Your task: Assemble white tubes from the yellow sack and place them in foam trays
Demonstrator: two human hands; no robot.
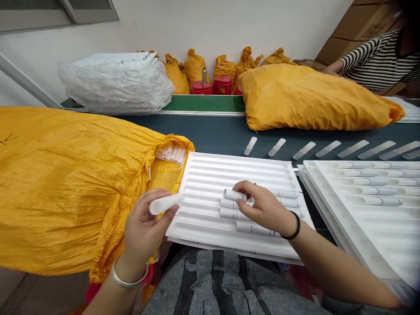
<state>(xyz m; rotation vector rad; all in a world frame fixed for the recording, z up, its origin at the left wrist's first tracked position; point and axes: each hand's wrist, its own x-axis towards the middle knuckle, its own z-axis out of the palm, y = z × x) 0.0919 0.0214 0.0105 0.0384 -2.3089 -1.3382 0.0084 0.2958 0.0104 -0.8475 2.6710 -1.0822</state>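
Between the thumb and fingers of my left hand (147,223) is a plain white tube (164,204), held just left of a white grooved tray (203,227). My right hand (262,205) pinches a white printed tube (231,194) over the middle of that tray. Several more printed tubes (254,228) lie in the grooves below and beside my right hand, which partly hides them. At the left, the open mouth of a yellow woven sack (82,175) shows a pile of white tubes (172,154) inside.
Small white tubes (305,150) stand in a row on the dark conveyor belt (210,131). Stacked trays (407,218) with tubes lie to the right. Behind are a full yellow sack (315,96), a plastic-wrapped bundle (121,83) and a person in a striped sleeve (367,57).
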